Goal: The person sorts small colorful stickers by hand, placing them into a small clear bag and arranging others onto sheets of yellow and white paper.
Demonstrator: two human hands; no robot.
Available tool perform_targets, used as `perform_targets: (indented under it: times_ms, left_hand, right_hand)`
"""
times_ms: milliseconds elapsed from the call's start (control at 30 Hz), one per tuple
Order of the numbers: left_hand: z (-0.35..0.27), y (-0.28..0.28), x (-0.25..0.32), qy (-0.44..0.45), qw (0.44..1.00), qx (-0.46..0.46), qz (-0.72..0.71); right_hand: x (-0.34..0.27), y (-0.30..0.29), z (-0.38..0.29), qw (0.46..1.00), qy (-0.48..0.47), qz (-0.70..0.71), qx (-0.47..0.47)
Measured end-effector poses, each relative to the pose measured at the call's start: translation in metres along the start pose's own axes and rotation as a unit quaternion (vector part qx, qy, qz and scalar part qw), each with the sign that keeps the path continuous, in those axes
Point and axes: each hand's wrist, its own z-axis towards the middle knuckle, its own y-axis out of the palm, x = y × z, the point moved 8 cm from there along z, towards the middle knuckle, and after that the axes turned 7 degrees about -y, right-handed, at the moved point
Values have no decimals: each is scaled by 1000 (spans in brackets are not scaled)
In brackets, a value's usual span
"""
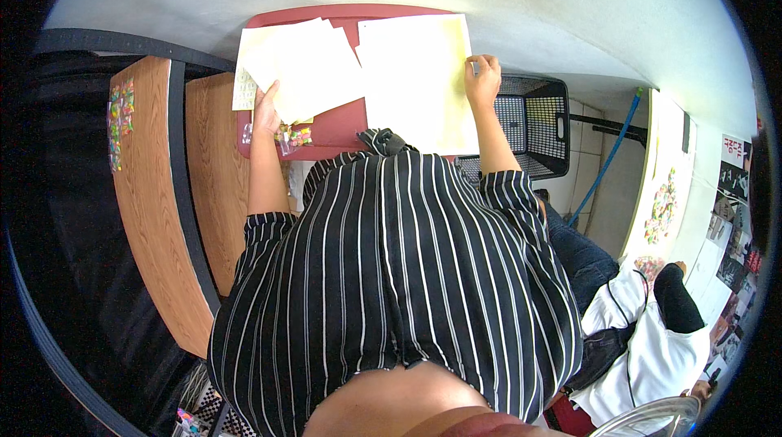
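Observation:
A red plastic table or lid (pixel 336 125) stands before me against the wall. My left hand (pixel 267 110) holds a fanned stack of white and yellowish paper sheets (pixel 305 64), thumb on top, over its left part. Beneath that hand lies a clear plastic bag of small colourful wrapped pieces (pixel 296 136). Further right, my right hand (pixel 482 79) pinches the right edge of a large pale sheet (pixel 415 82) between thumb and fingers. The sheet's near edge meets my striped shirt. A printed sheet (pixel 244 90) shows partly under the stack.
A black plastic crate (pixel 550 125) stands right of the red surface. Wooden shelves (pixel 143 192) with colourful packets (pixel 121 122) are at left. On the right, a co-worker in white (pixel 660 357) sits near a pale table (pixel 635 192) bearing colourful pieces (pixel 663 208). A blue pole (pixel 606 159) leans nearby.

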Motion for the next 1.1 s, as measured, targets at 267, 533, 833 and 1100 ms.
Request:
perform_targets:
  times_ms: [267,533,833,1100]
  left_hand:
    - [-15,28,49,27,997,-64,-37]
    - [-61,126,116,76,977,-193,-54]
    - [-44,109,113,88,986,-135,-44]
    - [-39,102,93,43,985,-159,-53]
  right_hand:
    - [-67,-42,47,968,6,251,-11]
    - [-111,-68,35,970,-138,198,25]
    - [-26,-49,18,994,85,59,-33]
    - [40,7,-54,855,256,450,-39]
